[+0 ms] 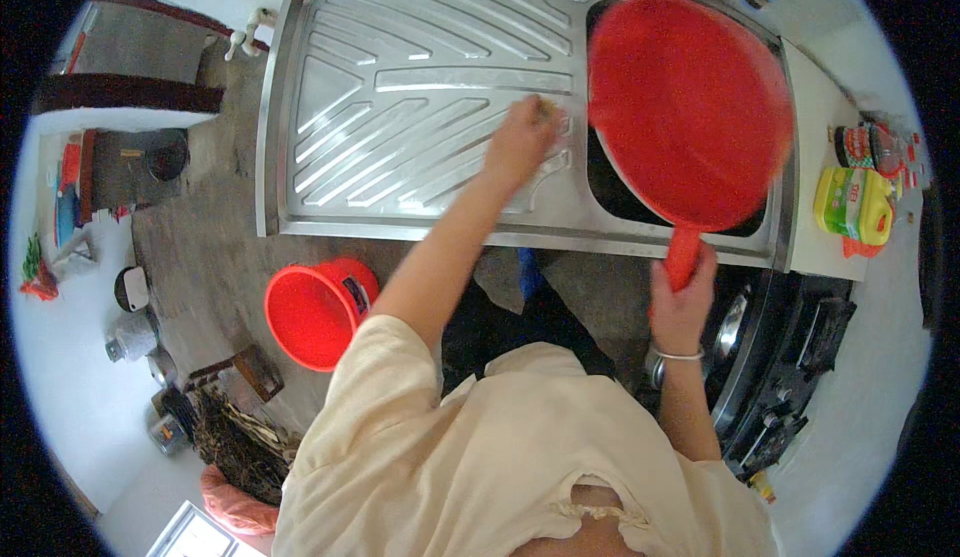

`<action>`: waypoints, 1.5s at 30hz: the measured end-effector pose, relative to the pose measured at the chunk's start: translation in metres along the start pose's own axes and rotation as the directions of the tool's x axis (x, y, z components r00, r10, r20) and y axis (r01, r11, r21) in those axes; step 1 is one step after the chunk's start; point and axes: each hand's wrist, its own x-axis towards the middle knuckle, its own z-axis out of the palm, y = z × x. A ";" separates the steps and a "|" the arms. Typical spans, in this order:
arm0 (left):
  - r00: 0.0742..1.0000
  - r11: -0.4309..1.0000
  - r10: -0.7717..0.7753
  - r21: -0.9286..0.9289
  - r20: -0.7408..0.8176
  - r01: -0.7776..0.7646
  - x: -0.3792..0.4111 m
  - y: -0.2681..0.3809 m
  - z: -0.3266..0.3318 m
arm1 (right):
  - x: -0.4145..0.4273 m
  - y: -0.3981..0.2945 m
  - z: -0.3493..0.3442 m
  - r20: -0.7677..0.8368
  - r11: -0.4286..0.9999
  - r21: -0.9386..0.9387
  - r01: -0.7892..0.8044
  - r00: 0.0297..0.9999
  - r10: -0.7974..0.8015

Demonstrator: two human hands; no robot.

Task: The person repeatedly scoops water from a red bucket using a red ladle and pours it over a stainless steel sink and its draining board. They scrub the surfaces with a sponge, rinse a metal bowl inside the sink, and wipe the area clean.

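Observation:
My right hand (684, 294) grips the handle of a large red dipper (690, 107), which looks like plastic. Its wide bowl is blurred and hangs over the dark sink basin (611, 182), covering most of it. My left hand (525, 141) is closed above the ribbed steel drainboard (435, 122), left of the dipper and apart from it. A small yellowish thing (545, 111) shows at its fingers; blur hides what it is. The inside of the left palm is hidden.
A red bucket (311, 317) stands on the floor at the left. On the pale counter (814, 137) at the right are a yellow jug (855, 204) and jars (862, 147). A black gas stove (787, 362) stands below them. Dry plant stalks (240, 444) lie at lower left.

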 end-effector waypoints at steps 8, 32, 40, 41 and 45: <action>0.982 0.962 0.189 0.207 -0.020 -0.180 0.050 -0.058 -0.024 | 0.022 -0.037 0.063 0.088 0.929 -0.045 0.367 0.928 -0.362; 0.987 0.776 0.160 0.619 -0.004 -0.123 0.032 0.016 -0.080 | 0.043 0.028 -0.037 -0.286 1.000 -0.026 0.018 0.958 -0.025; 0.806 0.150 -0.402 -0.837 0.435 0.527 -0.211 -0.034 -0.146 | 0.057 0.014 -0.024 0.488 0.507 0.745 -0.432 0.873 0.027; 0.716 0.199 -0.522 -0.751 0.463 0.630 -0.270 -0.062 -0.141 | 0.052 0.001 -0.018 0.539 0.421 0.776 -0.469 0.840 -0.057; -0.012 0.127 -0.984 0.750 0.177 0.649 -0.462 -0.078 -0.099 | 0.013 -0.038 0.006 0.634 0.229 0.773 -0.592 0.699 -0.331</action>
